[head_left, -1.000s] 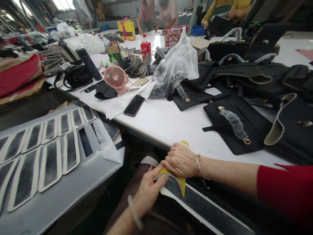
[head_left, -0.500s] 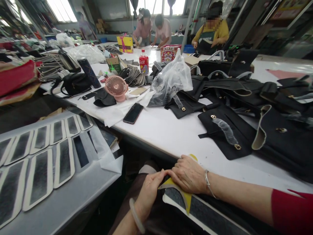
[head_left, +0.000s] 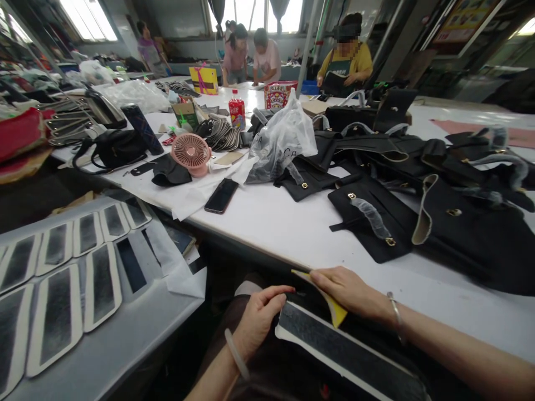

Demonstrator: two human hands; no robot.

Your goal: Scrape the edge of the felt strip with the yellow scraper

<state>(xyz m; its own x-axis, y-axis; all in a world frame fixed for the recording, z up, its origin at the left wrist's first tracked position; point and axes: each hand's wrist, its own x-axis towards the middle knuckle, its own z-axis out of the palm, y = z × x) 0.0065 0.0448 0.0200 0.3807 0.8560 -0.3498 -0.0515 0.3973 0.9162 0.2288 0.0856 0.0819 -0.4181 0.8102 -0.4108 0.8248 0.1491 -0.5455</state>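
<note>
Both of my hands work one piece at the white table's point(head_left: 292, 223) near edge: my right hand point(head_left: 349, 291) pinches a thin yellow backing strip point(head_left: 334, 311), my left hand point(head_left: 259, 317) curls against the dark, white-bordered panel point(head_left: 334, 348) in my lap. Black leather bag parts point(head_left: 376, 217) lie beyond; the panel's far end is cut off.

From my feed, I see the left hand point(head_left: 259, 318) pinching the end of a long black strip with white border point(head_left: 346, 356), just below the white worktable's point(head_left: 292, 228) near edge. The right hand point(head_left: 353, 292) holds a yellow paper backing point(head_left: 334, 312) lifted off that strip. A black smartphone point(head_left: 221, 195) lies farther up the table.
</note>
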